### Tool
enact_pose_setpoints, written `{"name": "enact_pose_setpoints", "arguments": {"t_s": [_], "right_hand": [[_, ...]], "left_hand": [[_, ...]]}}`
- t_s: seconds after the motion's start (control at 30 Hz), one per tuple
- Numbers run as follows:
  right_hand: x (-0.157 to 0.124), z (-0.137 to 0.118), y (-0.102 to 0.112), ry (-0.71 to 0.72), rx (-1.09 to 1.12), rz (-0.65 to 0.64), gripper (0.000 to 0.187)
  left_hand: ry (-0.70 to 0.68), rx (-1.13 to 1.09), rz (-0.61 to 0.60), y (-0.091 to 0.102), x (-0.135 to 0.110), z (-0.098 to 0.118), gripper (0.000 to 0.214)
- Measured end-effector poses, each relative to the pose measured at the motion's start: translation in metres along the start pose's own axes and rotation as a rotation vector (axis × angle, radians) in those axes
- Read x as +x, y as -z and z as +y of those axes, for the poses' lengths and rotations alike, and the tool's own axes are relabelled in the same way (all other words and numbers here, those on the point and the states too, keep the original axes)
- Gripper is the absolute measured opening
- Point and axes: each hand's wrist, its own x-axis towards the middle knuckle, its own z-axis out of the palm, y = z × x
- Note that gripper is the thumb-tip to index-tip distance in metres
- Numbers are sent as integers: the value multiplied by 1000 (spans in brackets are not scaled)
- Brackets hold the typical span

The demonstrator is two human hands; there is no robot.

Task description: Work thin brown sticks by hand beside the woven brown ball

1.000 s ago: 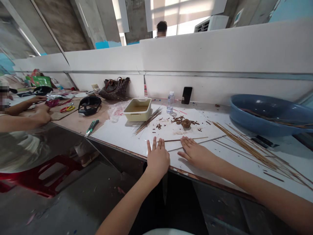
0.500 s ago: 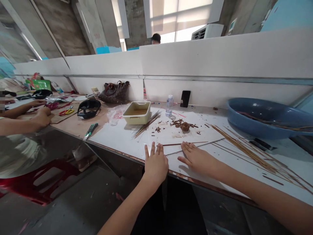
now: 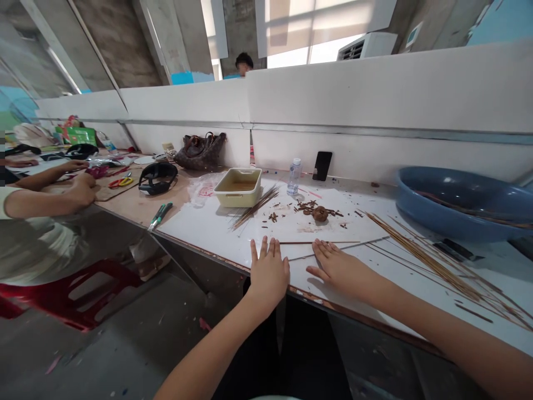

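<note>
Tub (image 3: 236,199) holds liquid (image 3: 245,186), basin (image 3: 447,220) apparently sticks (image 3: 458,204), while left hand (image 3: 268,273) and right hand (image 3: 342,268), grip wide, touch a brown rod (image 3: 297,243).

Stick (image 3: 296,243) before lump (image 3: 320,214), bottle (image 3: 293,179) and phone (image 3: 322,166) behind, tub (image 3: 237,199) left, basin (image 3: 445,218) right

Worktop (image 3: 208,233) count: near back edge, 1 handbag (image 3: 204,153), 1 phone (image 3: 322,165), 1 bottle (image 3: 293,182). 1 blue basin (image 3: 437,216) near back right corner, 1 cream tub (image 3: 237,199) left of centre, 1 brown lump (image 3: 320,214). Stick bundles (image 3: 420,255): 2. Mid-front edge: 1 brown stick (image 3: 296,243), 1 grey stick (image 3: 302,256). Loose sticks (image 3: 473,312) at right, brown scraps (image 3: 305,206): can't count. Scissors (image 3: 126,181): 1 pair.
</note>
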Motion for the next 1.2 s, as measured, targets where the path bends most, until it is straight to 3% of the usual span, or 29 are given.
{"name": "enact_pose_setpoints", "arguments": {"t_s": [0.2, 0.27, 0.4, 0.5, 0.63, 0.73, 0.9, 1.03, 1.13, 1.2], "right_hand": [[29, 4, 19, -44, 18, -43, 89], [24, 5, 16, -25, 19, -15, 89], [-9, -3, 4, 34, 37, 68, 90], [-22, -18, 10, 81, 75, 107, 90], [-1, -34, 29, 48, 177, 25, 93], [19, -33, 34, -15, 233, -64, 93], [20, -23, 23, 25, 184, -46, 90], [35, -13, 24, 47, 127, -26, 83], [55, -6, 30, 22, 117, -64, 82], [59, -4, 33, 19, 108, -91, 82]], "left_hand": [[34, 7, 0, 5, 33, -1, 65], [16, 22, 21, 5, 27, -2, 64], [-67, 55, 66, 2, -8, -2, 62], [-182, 52, 100, -2, -19, 7, 60], [-274, 3, -21, -8, 8, 24, 64], [-233, -4, -64, -14, 29, 29, 67], [-182, -12, -31, -22, 26, 26, 69], [-177, -21, -45, -15, 40, 22, 69], [-133, -17, -89, -6, 60, 19, 70], [-129, -14, -107, -3, 61, 17, 71]]}}
